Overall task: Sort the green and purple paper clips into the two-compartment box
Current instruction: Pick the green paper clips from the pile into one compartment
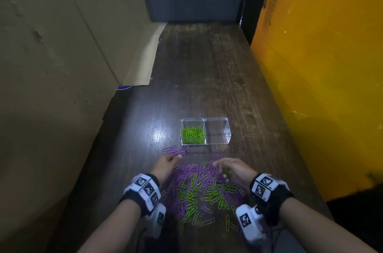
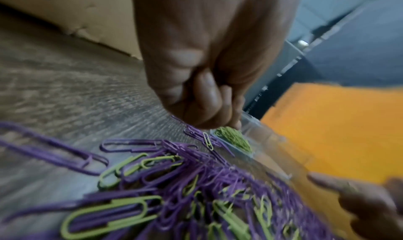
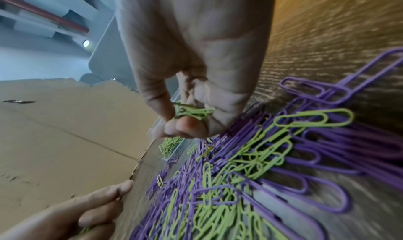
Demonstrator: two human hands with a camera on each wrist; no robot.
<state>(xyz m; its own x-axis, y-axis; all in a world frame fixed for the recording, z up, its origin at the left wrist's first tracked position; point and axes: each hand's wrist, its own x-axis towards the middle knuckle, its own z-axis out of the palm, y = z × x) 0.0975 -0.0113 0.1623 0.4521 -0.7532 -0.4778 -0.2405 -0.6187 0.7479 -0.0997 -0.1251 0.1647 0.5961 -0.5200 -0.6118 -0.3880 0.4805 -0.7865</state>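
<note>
Both forearms reach forward, low. Left hand [image 1: 165,164] has fingers curled down, pinching; right hand [image 1: 232,168] is cupped, fingers bunched around a small clump.

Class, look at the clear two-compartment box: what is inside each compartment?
The two-compartment box holds green paper clips in its left compartment; the right compartment looks empty. Whether anything lies beneath the green heap cannot be seen.
</note>
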